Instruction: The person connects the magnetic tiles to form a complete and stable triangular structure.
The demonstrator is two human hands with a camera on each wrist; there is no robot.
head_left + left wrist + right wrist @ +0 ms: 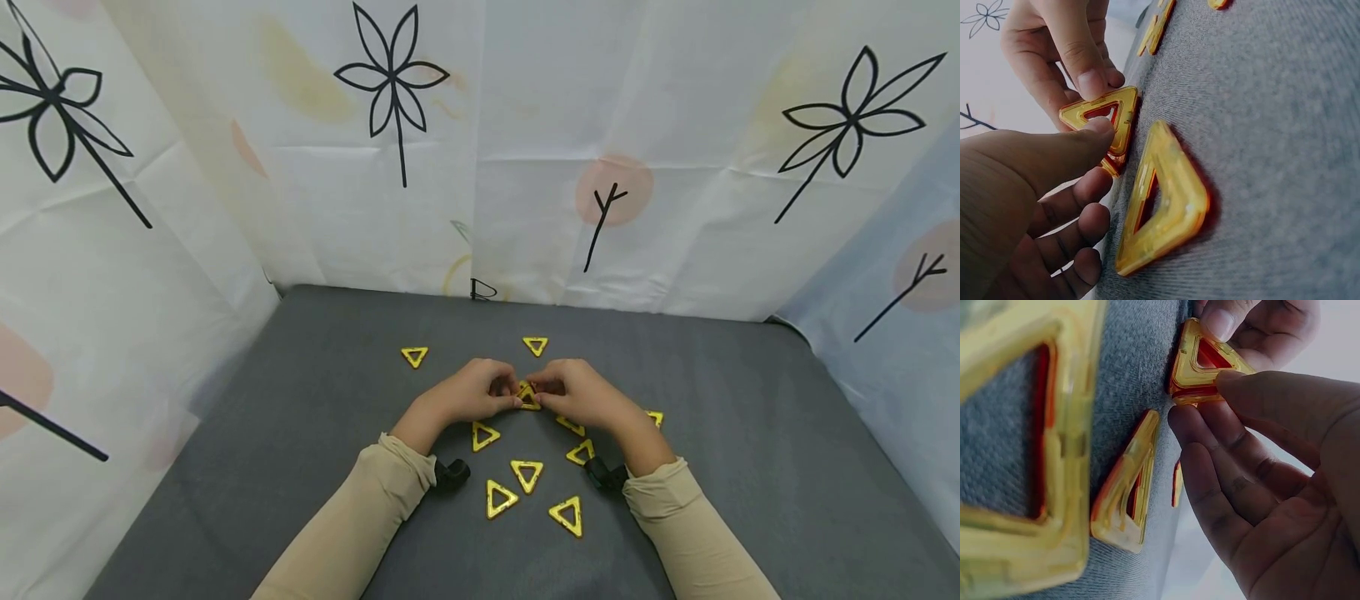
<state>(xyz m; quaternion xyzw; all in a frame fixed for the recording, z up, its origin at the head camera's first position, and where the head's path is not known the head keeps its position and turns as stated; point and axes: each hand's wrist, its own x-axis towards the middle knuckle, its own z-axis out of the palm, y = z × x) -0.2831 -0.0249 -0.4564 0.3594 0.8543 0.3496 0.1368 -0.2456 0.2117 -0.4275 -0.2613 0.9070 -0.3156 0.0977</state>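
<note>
1. Both hands meet at the middle of the grey surface (300, 467), pinching one small stack of yellow triangles (528, 396) between them.
2. The left hand (471, 392) has its grip pressed on the stack: the thumb (1094, 134) lies on the top triangle's rim, while the other fingers curl loosely beneath.
3. The right hand (581, 393) pinches the same stack from the other side, thumb on top and fingertips under the edge.
4. The wrist views show at least two triangles in the stack, lying against each other just above the surface.
5. Loose triangles ring the stack: one (536, 345) just behind it, another (414, 357) behind and well to its left.
6. On the near side of the stack, one (484, 435) lies just by the left wrist, with four more (527, 473) between the sleeves.
7. Two further triangles (570, 426) show beside the right hand, partly hidden by it.
8. Open grey surface stretches wide to either side of the stack.
9. Printed white curtains (525, 125) close off the surface well behind and to both sides.
</note>
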